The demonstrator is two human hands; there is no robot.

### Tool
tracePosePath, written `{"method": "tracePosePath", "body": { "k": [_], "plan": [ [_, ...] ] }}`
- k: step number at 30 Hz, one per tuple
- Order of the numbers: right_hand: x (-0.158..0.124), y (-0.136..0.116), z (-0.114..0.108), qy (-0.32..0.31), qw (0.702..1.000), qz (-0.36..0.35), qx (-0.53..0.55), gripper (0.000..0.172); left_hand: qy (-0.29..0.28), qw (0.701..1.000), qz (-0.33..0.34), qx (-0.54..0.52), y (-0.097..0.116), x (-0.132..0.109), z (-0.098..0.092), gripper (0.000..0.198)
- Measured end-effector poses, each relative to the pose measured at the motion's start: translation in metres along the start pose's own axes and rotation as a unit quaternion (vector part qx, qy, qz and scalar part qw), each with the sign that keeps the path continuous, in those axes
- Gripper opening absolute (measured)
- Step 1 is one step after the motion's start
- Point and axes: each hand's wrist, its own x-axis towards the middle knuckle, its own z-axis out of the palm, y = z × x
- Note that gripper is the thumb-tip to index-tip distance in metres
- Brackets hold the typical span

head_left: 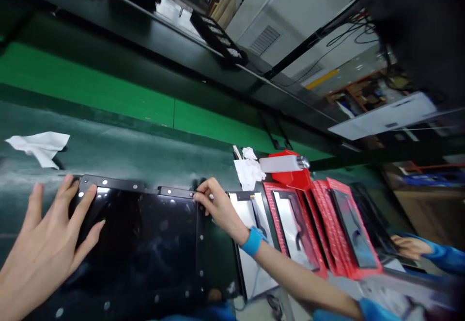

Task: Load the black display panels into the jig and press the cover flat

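Note:
A black frame [199, 258] with round silvery dots along its edges surrounds a dark glossy panel [145, 243] on the bench. My left hand [51, 238] lies at its far left corner, fingers spread, fingertips touching the frame. A short black bar [176, 192] with pale dots runs along the far edge, right of a gap. My right hand [220, 207], with a blue wristband [253, 241], pinches thumb and fingers together at the bar's right end. What sits between those fingertips is hidden.
Right of the frame lie a white-backed screen panel [254, 263], red bubble-wrap sleeves [327, 224] with panels, a white bottle [283, 163] and crumpled tissues [249, 171]. Another white tissue [41, 146] lies far left. Another person's hand [412, 246] is at the right.

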Motion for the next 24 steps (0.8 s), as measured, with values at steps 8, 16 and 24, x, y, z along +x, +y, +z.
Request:
{"method": "tracePosePath", "body": {
  "k": [8, 16, 24],
  "plan": [
    [-0.011, -0.012, 0.003, 0.099, 0.991, -0.08, 0.037, 0.025, -0.025, 0.99, 0.015, 0.137, -0.007, -0.001, -0.004, 0.069],
    [-0.021, -0.051, 0.066, -0.041, 0.92, -0.347, -0.175, 0.038, -0.037, 0.99, -0.029, 0.13, 0.008, -0.036, -0.005, 0.076],
    [-0.003, -0.059, 0.061, -0.116, 0.962, -0.244, -0.033, 0.032, 0.001, 0.992, -0.087, 0.09, 0.021, -0.048, -0.01, 0.07]
  ]
}}
